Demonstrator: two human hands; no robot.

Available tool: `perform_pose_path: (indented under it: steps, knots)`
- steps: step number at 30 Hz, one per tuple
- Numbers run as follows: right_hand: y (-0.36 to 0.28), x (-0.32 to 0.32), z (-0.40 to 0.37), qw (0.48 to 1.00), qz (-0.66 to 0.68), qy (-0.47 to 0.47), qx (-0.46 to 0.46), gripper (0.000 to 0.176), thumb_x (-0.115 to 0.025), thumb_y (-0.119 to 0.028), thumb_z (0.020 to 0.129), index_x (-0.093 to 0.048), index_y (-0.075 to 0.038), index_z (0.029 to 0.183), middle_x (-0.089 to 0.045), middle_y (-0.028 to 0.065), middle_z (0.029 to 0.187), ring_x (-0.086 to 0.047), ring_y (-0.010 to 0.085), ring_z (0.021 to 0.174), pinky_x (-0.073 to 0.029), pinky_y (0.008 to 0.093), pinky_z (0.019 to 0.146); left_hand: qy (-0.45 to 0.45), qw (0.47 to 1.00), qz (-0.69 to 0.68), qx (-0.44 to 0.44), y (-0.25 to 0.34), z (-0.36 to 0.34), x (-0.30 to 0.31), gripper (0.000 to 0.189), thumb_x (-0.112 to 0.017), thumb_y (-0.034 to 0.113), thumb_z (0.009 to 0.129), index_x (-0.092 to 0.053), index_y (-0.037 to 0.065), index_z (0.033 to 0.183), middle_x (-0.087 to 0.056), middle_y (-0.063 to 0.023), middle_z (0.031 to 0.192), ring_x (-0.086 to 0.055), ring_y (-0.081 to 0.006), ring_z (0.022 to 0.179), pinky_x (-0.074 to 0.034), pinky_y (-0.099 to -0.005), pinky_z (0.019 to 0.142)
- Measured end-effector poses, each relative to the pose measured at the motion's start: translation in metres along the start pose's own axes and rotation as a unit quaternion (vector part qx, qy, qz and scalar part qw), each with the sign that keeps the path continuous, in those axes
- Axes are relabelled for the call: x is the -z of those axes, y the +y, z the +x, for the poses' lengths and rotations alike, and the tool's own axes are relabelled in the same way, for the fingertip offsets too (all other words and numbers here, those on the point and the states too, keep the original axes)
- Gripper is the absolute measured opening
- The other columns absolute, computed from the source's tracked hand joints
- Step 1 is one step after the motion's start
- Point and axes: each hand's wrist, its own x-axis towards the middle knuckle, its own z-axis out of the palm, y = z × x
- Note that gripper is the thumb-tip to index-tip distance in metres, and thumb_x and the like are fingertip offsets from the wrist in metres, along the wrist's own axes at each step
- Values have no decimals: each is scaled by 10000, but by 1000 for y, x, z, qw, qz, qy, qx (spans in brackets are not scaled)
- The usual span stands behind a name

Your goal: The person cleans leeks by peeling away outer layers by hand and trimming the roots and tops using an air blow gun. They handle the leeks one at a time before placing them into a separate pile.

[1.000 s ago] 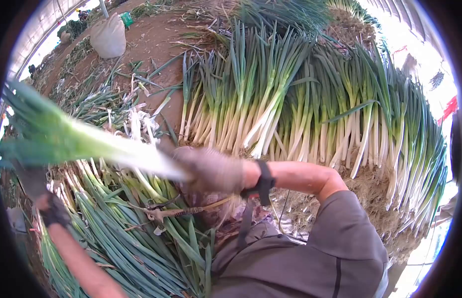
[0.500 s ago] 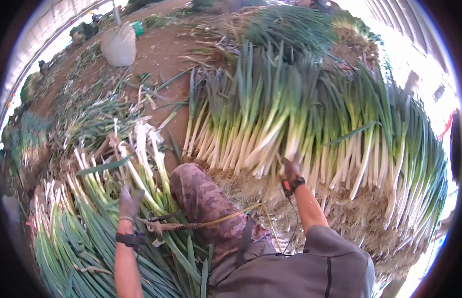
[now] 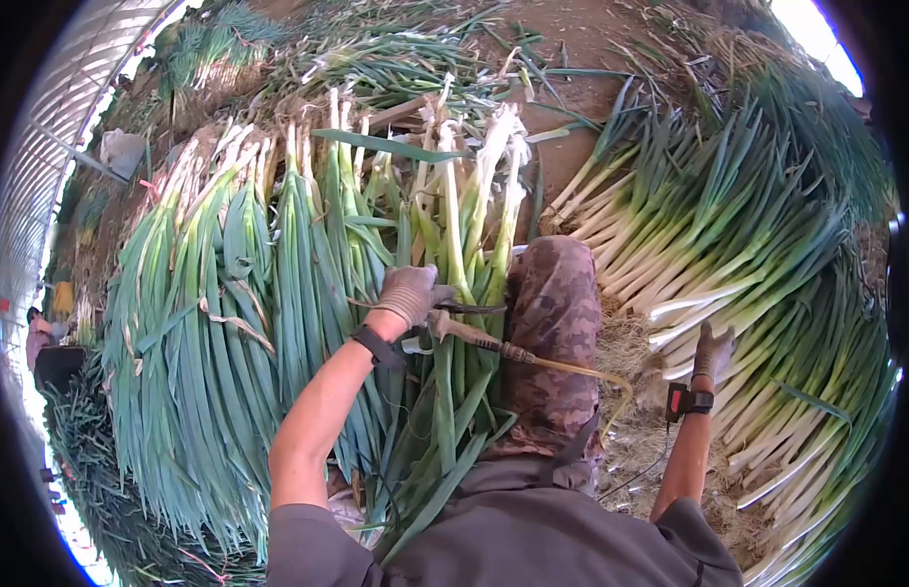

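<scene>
My left hand [image 3: 407, 293], gloved, is closed over a nozzle gun [image 3: 464, 331] with a black lever and a yellow hose [image 3: 581, 370]. Its fingertips are partly hidden, and leaves of the untrimmed green onions [image 3: 312, 235] lie beneath. My gloved right hand [image 3: 713, 354] rests at the white stalks of the cleaned green onions [image 3: 640, 240], thumb and fingers apart, with nothing seen between them. A few thick pale stalks [image 3: 498, 147] stand out beside my bent knee [image 3: 554, 303].
Loose leaf scraps [image 3: 396, 54] cover the ground at the back, by a patch of bare brown soil [image 3: 581, 93]. Dry roots [image 3: 620, 352] lie right of my leg. Another person [image 3: 38, 333] is at the far left, and more green bundles [image 3: 220, 44] stand behind.
My view has swung to the left. My left hand has come over the nozzle gun. My right hand, blurred at the stalks before, now shows its fingers apart beside them.
</scene>
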Motion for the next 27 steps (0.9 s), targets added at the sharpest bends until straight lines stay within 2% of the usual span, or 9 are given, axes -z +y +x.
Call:
perform_pose_path:
  steps: [3, 5, 7, 9, 12, 18, 21, 23, 27]
  knots:
    - [-87, 32, -23, 970, 103, 14, 219, 538, -701, -293, 878, -570, 22, 1293, -633, 253, 1212, -610, 372, 1136, -472, 408, 1013, -43, 998, 45, -13, 6, -7, 6, 449, -630, 489, 894, -675, 43, 912, -693, -191, 812, -669, -394, 814, -499, -478, 769]
    - [-164, 65, -47, 862, 360, -292, 207, 347, -664, -188, 904, -642, 38, 1166, -688, 200, 1054, -675, 302, 951, -535, 355, 874, -62, 997, -46, -16, 7, -19, 7, 528, -565, 558, 915, -684, 50, 831, -685, -176, 777, -676, -372, 773, -508, -465, 752]
    - [-236, 98, -91, 785, 348, -433, 273, 243, -638, -102, 909, -655, 53, 1096, -696, 147, 908, -671, 247, 783, -543, 318, 738, -82, 995, -60, -16, 22, -44, 16, 499, -576, 539, 919, -682, 58, 840, -680, -177, 775, -670, -374, 759, -513, -455, 747]
    - [-288, 87, -125, 690, 310, -423, 498, 277, -652, -193, 909, -660, 53, 1036, -696, 171, 883, -675, 296, 770, -540, 381, 718, -180, 980, -34, -73, 24, -62, 11, 446, -577, 509, 929, -694, 81, 879, -677, -179, 787, -661, -377, 746, -514, -452, 747]
    - [-354, 39, -177, 722, 144, -422, 529, 448, -660, -382, 884, -672, 60, 953, -692, 240, 878, -683, 386, 820, -539, 463, 752, -209, 953, -71, -207, -5, -89, -36, 425, -552, 493, 946, -704, 97, 945, -676, -177, 803, -653, -384, 741, -515, -452, 744]
    - [-403, -37, -233, 794, 40, -416, 442, 552, -710, -465, 840, -624, 48, 1024, -706, 251, 967, -702, 398, 894, -565, 447, 813, -288, 952, -81, -68, 9, -125, 13, 407, -563, 482, 930, -704, 115, 1038, -690, -184, 879, -664, -391, 834, -521, -467, 759]
    - [-406, -50, -234, 810, 88, -417, 402, 620, -747, -450, 799, -563, 43, 1126, -698, 266, 944, -700, 397, 902, -566, 447, 815, -204, 974, -54, -83, -18, -104, 18, 463, -583, 527, 926, -673, 91, 1056, -678, -167, 794, -682, -324, 765, -530, -426, 723]
    - [-401, -49, -231, 807, 172, -407, 391, 602, -754, -421, 788, -557, 45, 1115, -691, 273, 916, -696, 405, 899, -566, 451, 813, -171, 932, -312, 74, -38, -71, 38, 550, -624, 569, 907, -633, 43, 1068, -668, -107, 770, -664, -215, 707, -528, -365, 694]
    - [-403, -27, -241, 791, 275, -401, 372, 544, -751, -285, 778, -487, 88, 1074, -660, 300, 881, -659, 472, 864, -544, 500, 786, -19, 907, -421, 4, -59, 9, 48, 409, -663, 407, 934, -626, 18, 1053, -658, -33, 942, -624, -108, 848, -519, -258, 762]
